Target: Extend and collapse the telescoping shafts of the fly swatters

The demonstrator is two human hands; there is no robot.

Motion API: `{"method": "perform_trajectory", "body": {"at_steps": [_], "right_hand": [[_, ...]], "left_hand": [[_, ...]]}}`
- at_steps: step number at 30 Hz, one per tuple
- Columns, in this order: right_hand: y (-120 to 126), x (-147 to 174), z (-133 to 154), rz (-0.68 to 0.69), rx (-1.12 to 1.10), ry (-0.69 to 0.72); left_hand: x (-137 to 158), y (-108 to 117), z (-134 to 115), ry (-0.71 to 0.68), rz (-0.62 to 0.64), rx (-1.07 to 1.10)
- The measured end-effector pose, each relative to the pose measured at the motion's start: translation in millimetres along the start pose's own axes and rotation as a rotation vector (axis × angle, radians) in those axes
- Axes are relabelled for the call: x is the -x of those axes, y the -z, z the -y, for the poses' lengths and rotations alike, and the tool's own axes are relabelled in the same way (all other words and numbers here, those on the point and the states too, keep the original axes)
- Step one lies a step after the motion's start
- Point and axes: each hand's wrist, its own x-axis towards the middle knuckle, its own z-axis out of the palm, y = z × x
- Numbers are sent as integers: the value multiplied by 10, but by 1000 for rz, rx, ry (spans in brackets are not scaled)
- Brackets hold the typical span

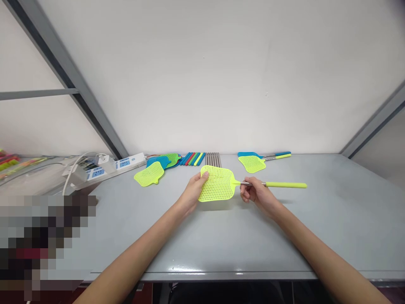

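A yellow-green fly swatter (218, 184) is held level above the table between both hands. Its perforated head is pinched at the left edge by my left hand (193, 191), thumb on top. My right hand (255, 193) closes on the metal rod between the head and the yellow-green handle (286, 185). Behind the swatter lie several metal rods (213, 158) side by side. Left of them sits a row of coloured handles (192, 158). Loose swatter heads lie further left: a yellow-green one (148, 174), a blue one (158, 162) and a green one (173, 158).
At the back right, a yellow-green swatter (252, 164) and a blue swatter (247, 155) lie together on the grey table (348, 219). A white power strip (122, 164) with plugs and cables stands at the left. Behind the table rises a pale wall (221, 76) between metal frame posts.
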Motion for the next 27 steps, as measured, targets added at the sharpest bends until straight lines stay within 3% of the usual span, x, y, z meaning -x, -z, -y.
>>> {"method": "perform_trajectory", "body": {"at_steps": [3, 9, 13, 19, 24, 27], "right_hand": [[-45, -4, -24, -10, 39, -14], [-23, -2, -31, -30, -26, -9], [-3, -14, -36, -47, -18, 2], [21, -29, -49, -141, 39, -70], [33, -59, -70, -194, -75, -187], [32, -84, -85, -197, -142, -195]], "left_hand": [[9, -19, 36, -60, -63, -60], [40, -99, 161, -356, -165, -304], [72, -148, 234, -458, -241, -395], [48, -149, 303, -410, -288, -347], [22, -147, 367, -312, -324, -202], [32, -164, 356, -264, -280, -125]]}}
